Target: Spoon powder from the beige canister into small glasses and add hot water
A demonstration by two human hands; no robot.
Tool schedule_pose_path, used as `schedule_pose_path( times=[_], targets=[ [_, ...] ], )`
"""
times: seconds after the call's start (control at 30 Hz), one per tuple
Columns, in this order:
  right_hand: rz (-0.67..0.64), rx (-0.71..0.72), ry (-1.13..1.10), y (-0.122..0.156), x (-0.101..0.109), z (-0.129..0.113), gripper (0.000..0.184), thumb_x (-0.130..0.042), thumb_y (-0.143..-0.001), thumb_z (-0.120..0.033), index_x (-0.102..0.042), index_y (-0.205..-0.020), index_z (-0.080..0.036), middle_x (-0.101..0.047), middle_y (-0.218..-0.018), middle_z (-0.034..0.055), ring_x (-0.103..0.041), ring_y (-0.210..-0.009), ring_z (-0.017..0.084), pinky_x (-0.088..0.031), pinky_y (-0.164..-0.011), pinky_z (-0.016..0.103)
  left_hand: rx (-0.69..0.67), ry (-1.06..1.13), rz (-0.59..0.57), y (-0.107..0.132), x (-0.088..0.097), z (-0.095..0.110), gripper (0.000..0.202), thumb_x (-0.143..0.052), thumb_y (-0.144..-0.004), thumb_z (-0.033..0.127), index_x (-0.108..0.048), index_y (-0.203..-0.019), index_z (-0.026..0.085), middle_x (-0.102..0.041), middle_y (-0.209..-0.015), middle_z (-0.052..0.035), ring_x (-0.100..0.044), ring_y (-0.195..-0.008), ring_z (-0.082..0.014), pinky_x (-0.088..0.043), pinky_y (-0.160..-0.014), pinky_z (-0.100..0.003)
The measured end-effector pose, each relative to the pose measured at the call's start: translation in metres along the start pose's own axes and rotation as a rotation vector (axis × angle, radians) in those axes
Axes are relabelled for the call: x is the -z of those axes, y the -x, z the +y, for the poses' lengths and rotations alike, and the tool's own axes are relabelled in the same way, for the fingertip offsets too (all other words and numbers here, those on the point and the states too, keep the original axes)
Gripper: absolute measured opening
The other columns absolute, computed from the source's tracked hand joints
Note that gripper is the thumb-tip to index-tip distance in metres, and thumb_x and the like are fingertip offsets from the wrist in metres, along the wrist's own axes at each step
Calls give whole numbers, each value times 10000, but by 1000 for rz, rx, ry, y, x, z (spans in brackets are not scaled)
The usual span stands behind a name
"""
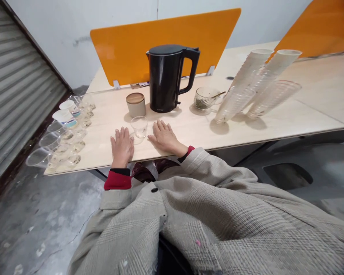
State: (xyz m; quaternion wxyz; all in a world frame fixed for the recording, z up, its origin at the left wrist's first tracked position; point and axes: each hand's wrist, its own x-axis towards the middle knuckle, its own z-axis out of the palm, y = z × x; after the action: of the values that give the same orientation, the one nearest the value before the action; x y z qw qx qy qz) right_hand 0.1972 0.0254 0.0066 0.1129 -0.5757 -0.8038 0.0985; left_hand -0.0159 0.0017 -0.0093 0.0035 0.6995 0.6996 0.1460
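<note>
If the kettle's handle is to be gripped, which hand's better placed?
Probably the right hand: it's nearer the kettle, whose handle points to the right. The left hand lies farther off, on the cup's other side. Both look free, palms down.

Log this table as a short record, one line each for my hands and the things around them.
Left hand: palm down on the table
Right hand: palm down on the table
Cup: clear, upright, between the hands
Jar: wooden lid on, behind the cup
Kettle: black, right of the jar
Mug: glass, dark bits inside, right of the kettle
Far right: leaning cup stacks
Far left: clear cups, white cups
</note>
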Motion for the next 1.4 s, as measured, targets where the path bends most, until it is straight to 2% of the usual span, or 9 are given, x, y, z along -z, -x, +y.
schedule_pose_path(
  times=[0.17, 0.3, 0.7, 0.97, 1.13, 1.4],
  targets=[
    [-90, -19, 17, -1, 3, -6, 817, -369, -1112, -517, -262, -1703, 36, -161, -1815, 273, -118, -1715, 398, -91, -1378, 608, 1, -42, -81, -2, 3, 0, 686, -207, -1109, 441, -368, -1700, 133, -311, -1808, -146, -210, -1702, -386, -178, -1359, -683],
    [-105, -34, 15, -3, 2, -6, 831, -358, -1112, -526, -234, -1718, 28, -134, -1822, 258, -86, -1721, 386, -66, -1384, 610, -1, -42, -90, -2, 3, 1, 704, -202, -1111, 483, -366, -1704, 142, -274, -1819, -142, -190, -1707, -387, -156, -1358, -701],
    [-85, 9, 29, -7, -2, -4, 807, -351, -1116, -516, -254, -1716, 14, -157, -1822, 249, -100, -1719, 392, -71, -1377, 636, -36, -66, -159, -9, 12, -1, 703, -196, -1109, 485, -341, -1718, 166, -239, -1832, -123, -158, -1717, -363, -128, -1367, -684],
    [-104, 22, 49, -6, 1, -3, 741, -344, -1115, -427, -271, -1714, 4, -175, -1822, 236, -118, -1718, 386, -93, -1374, 636, -26, -70, -196, -11, 14, -2, 712, -182, -1106, 483, -321, -1726, 162, -208, -1840, -101, -145, -1720, -354, -123, -1374, -663],
    [-97, 60, 55, -7, 1, 2, 727, -345, -1114, -428, -294, -1711, -17, -184, -1819, 237, -146, -1715, 379, -121, -1372, 629, -33, -65, -180, -12, 12, -5, 698, -203, -1107, 485, -348, -1717, 180, -239, -1832, -109, -178, -1715, -349, -133, -1370, -666],
    [-71, 43, 58, -8, -4, 2, 715, -329, -1112, -410, -298, -1709, -18, -197, -1819, 224, -147, -1715, 375, -105, -1372, 642, -34, -45, -171, -11, 11, -5, 690, -216, -1108, 479, -354, -1715, 182, -239, -1830, -114, -180, -1714, -354, -125, -1367, -677]
  ],
)
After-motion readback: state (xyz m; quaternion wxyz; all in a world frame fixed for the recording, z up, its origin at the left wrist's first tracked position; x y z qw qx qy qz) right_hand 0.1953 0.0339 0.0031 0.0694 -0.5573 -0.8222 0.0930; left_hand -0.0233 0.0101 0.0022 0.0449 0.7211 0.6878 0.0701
